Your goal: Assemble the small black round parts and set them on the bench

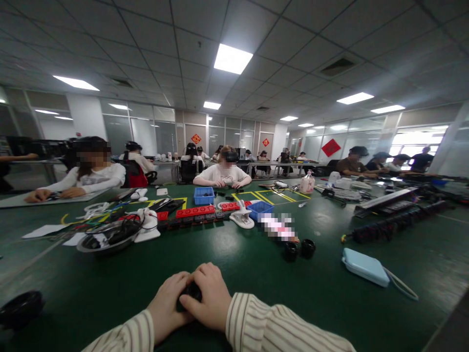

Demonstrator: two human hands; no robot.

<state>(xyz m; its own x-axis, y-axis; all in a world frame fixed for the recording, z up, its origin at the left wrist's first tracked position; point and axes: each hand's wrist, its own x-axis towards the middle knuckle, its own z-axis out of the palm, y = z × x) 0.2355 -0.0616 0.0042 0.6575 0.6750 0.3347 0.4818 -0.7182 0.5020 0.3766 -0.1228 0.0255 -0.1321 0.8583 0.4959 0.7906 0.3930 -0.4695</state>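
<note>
My left hand (166, 308) and my right hand (207, 298) meet at the near edge of the green table (238, 274). Both are closed round a small black object (191, 291) that shows only between the fingers. What it is I cannot make out. Striped sleeves cover both forearms. Two small black caps (299, 249) stand on the table beyond my right hand.
A light blue pouch (365, 267) with a cord lies to the right. A bowl of cables (108, 237), red and black strips (196, 215) and blue bins (204, 195) sit further back. A black round thing (20, 308) lies far left. Other people work at the far side.
</note>
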